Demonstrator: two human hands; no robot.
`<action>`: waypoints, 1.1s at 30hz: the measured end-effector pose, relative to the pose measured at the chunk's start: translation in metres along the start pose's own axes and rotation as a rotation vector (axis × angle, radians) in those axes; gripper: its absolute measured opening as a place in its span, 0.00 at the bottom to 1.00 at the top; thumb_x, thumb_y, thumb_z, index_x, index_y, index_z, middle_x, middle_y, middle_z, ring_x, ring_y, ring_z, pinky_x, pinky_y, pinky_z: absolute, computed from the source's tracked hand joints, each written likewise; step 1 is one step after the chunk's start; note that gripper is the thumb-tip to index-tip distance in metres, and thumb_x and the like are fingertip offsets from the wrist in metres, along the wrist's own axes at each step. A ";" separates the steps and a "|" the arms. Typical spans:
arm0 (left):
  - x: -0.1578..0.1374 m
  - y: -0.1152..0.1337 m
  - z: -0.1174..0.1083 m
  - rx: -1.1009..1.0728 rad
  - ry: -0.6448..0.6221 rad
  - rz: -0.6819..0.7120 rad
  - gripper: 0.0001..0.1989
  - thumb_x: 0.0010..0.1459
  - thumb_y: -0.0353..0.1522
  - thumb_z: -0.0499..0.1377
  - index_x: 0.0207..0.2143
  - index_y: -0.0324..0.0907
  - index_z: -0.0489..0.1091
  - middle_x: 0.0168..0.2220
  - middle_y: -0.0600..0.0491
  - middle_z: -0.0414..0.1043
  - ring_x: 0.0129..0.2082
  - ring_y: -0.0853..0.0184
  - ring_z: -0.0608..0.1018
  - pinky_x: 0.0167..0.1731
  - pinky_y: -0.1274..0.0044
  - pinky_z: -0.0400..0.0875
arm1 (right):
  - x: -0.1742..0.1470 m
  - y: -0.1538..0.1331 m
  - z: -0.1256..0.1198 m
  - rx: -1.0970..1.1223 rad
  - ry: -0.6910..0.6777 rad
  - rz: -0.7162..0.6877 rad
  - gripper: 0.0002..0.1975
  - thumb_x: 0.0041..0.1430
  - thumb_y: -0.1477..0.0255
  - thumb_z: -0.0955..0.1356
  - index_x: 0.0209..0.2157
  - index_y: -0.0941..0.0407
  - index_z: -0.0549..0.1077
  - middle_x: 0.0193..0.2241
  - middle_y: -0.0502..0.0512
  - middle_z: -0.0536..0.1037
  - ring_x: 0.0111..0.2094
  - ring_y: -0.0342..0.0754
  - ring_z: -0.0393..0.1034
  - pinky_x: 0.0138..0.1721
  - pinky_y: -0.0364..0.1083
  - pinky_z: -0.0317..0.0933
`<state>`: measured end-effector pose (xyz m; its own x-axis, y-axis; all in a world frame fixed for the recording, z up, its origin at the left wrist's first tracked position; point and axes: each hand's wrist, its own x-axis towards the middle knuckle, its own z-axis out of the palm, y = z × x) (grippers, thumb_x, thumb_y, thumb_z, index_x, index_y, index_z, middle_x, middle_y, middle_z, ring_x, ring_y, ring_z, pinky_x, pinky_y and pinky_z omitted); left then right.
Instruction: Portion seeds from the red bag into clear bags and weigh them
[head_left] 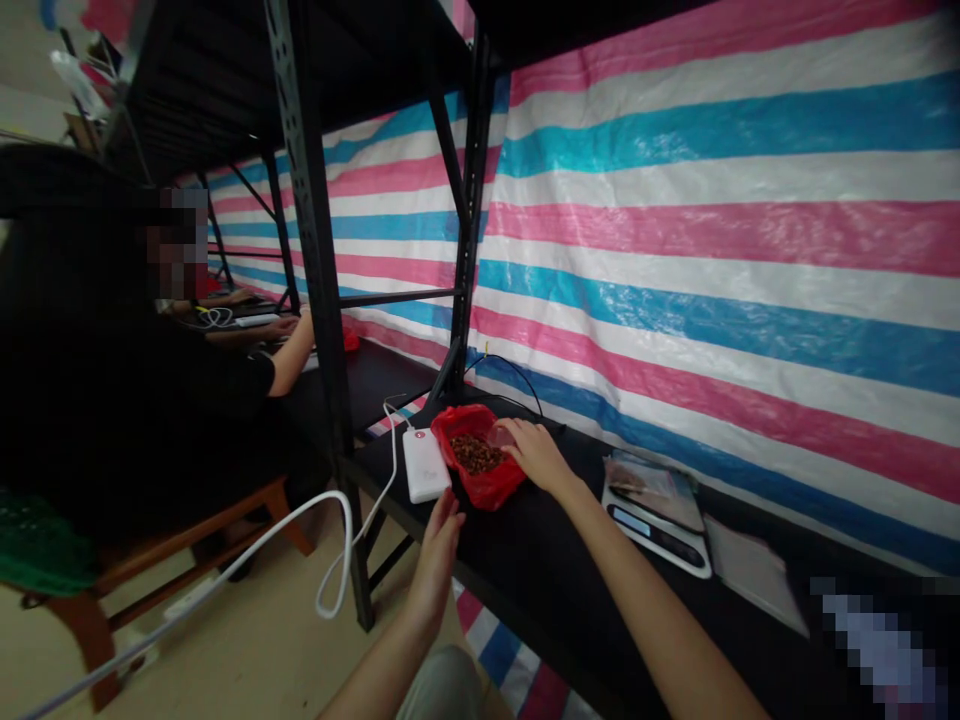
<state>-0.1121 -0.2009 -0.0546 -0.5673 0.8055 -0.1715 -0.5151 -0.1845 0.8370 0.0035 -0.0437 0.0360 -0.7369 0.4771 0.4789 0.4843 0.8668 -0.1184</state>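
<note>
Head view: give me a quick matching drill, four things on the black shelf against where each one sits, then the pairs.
Things:
1. red bag of brown pieces
2. white power bank
3. scale
4. left hand

Places:
A. right of the right hand
B. at the shelf's front edge
C. under the right hand's fingers
D. left of the bag, cable attached

Pairs: 1-C, 2-D, 3-A, 4-B

A striped tarpaulin [712, 230] (pink, blue, white bands) forms the rear wall. Black steel shelving uprights [311, 220] carry dark shelf surfaces [525, 540]. A wooden bench [172, 555], possibly a chair, stands on the pale floor [247, 650].
</note>
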 end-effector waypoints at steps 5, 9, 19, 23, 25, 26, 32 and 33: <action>0.008 -0.007 0.026 0.008 0.005 0.039 0.31 0.49 0.29 0.56 0.57 0.42 0.55 0.62 0.51 0.47 0.62 0.63 0.51 0.60 0.72 0.47 | 0.032 -0.010 0.017 -0.404 -0.225 -0.210 0.18 0.56 0.81 0.59 0.49 0.57 0.64 0.41 0.60 0.73 0.43 0.52 0.65 0.44 0.51 0.55; 0.025 -0.006 0.044 0.039 0.013 0.184 0.33 0.53 0.30 0.52 0.60 0.37 0.47 0.63 0.51 0.40 0.63 0.67 0.46 0.60 0.76 0.41 | 0.038 -0.013 0.020 -0.489 -0.300 -0.302 0.13 0.58 0.80 0.59 0.44 0.59 0.67 0.39 0.59 0.74 0.43 0.52 0.65 0.42 0.49 0.56; 0.030 -0.003 0.051 0.049 -0.070 0.252 0.26 0.55 0.34 0.52 0.56 0.40 0.56 0.61 0.50 0.51 0.61 0.66 0.55 0.59 0.75 0.47 | 0.029 -0.028 0.007 -0.366 -0.300 -0.269 0.12 0.59 0.76 0.60 0.44 0.55 0.70 0.39 0.57 0.73 0.42 0.50 0.64 0.40 0.47 0.55; 0.028 -0.002 0.052 0.040 -0.045 0.220 0.25 0.55 0.34 0.52 0.56 0.41 0.56 0.61 0.51 0.52 0.61 0.65 0.54 0.59 0.75 0.48 | 0.029 -0.033 0.008 -0.336 -0.304 -0.247 0.13 0.59 0.76 0.60 0.44 0.56 0.70 0.38 0.59 0.73 0.42 0.50 0.64 0.42 0.47 0.54; 0.029 -0.002 0.052 0.033 -0.046 0.203 0.26 0.55 0.33 0.52 0.57 0.40 0.55 0.61 0.50 0.51 0.61 0.65 0.54 0.59 0.75 0.49 | 0.029 -0.034 0.009 -0.307 -0.301 -0.239 0.13 0.59 0.77 0.60 0.43 0.57 0.71 0.38 0.59 0.73 0.42 0.50 0.64 0.42 0.47 0.54; 0.029 -0.002 0.052 0.029 -0.049 0.201 0.26 0.56 0.33 0.51 0.57 0.40 0.54 0.61 0.50 0.50 0.61 0.65 0.54 0.59 0.75 0.50 | 0.028 -0.034 0.009 -0.286 -0.301 -0.231 0.13 0.58 0.77 0.60 0.43 0.57 0.71 0.38 0.59 0.73 0.42 0.50 0.64 0.42 0.47 0.54; 0.030 -0.004 0.050 0.011 -0.041 0.251 0.26 0.56 0.35 0.51 0.57 0.42 0.53 0.61 0.51 0.51 0.60 0.66 0.56 0.58 0.76 0.52 | 0.024 -0.025 0.012 -0.088 -0.284 -0.132 0.17 0.51 0.79 0.66 0.44 0.55 0.70 0.41 0.56 0.73 0.45 0.49 0.64 0.45 0.46 0.56; 0.030 -0.004 0.050 0.008 -0.044 0.263 0.26 0.56 0.35 0.51 0.57 0.42 0.53 0.61 0.51 0.52 0.60 0.66 0.56 0.57 0.76 0.53 | 0.023 -0.023 0.012 -0.046 -0.277 -0.110 0.18 0.50 0.79 0.66 0.44 0.55 0.71 0.41 0.55 0.73 0.45 0.49 0.65 0.45 0.46 0.56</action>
<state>-0.0949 -0.1483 -0.0375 -0.6521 0.7544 0.0749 -0.3488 -0.3863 0.8539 -0.0305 -0.0512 0.0389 -0.8837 0.4076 0.2300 0.4109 0.9110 -0.0360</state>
